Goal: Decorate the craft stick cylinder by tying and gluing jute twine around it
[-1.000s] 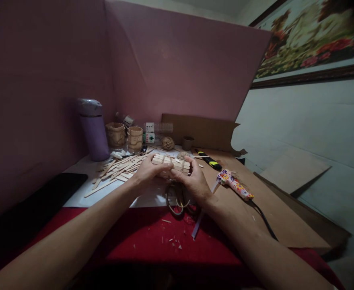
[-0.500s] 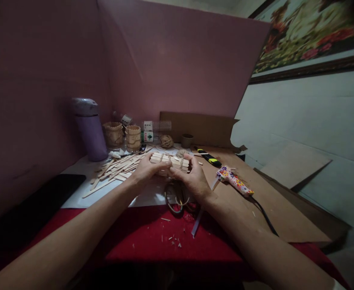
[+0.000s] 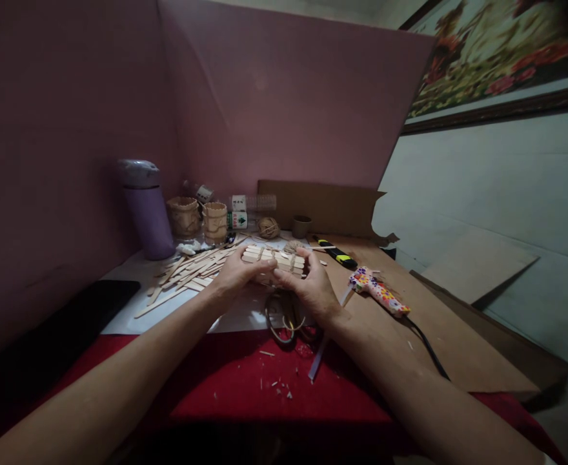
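Between both hands I hold a small craft-stick piece, pale wooden sticks side by side with bands of twine across them. My left hand is closed on its left end, thumb along the near side. My right hand grips the right end, its thumb meeting the left one near the middle. The fingers behind and below the piece are mostly hidden. Beneath my hands lies a pair of scissors with looped handles. To the left is a loose pile of craft sticks.
A flower-patterned glue gun and a black-and-yellow utility knife lie on a cardboard sheet at right. Behind stand two stick cups, a twine ball, a small pot and a purple bottle.
The whole view has shifted very slightly. Both hands keep the same hold on the craft-stick piece, and nothing else has visibly moved.
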A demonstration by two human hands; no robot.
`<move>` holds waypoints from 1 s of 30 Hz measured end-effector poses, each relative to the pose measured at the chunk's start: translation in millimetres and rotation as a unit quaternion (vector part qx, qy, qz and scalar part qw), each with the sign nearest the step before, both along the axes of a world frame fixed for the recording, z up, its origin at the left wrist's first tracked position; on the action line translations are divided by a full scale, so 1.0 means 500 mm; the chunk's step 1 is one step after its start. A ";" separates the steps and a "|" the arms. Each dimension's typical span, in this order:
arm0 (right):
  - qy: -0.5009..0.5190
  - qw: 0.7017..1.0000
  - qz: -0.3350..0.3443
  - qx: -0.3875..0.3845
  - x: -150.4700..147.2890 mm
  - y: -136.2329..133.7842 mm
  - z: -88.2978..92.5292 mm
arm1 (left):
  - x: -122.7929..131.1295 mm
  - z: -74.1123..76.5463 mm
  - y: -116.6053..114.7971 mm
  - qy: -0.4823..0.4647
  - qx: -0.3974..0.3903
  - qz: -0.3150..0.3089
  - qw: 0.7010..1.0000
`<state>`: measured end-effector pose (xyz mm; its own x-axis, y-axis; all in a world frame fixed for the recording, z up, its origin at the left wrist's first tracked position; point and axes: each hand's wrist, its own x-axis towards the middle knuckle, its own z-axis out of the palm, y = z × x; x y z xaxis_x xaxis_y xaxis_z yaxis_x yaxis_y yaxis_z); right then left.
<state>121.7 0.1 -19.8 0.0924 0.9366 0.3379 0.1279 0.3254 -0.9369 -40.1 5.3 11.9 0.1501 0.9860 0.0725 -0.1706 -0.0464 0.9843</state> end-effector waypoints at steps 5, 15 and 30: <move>0.000 1.000 0.004 -0.005 -0.001 0.001 0.002 | 0.000 -0.004 0.002 -0.002 0.009 0.001 1.000; 0.008 1.000 0.001 -0.014 -0.002 0.002 0.000 | 0.000 0.001 -0.002 0.004 0.003 -0.003 1.000; 0.039 0.999 -0.021 -0.008 -0.003 0.002 0.004 | -0.033 -0.002 0.054 0.196 0.108 0.210 0.952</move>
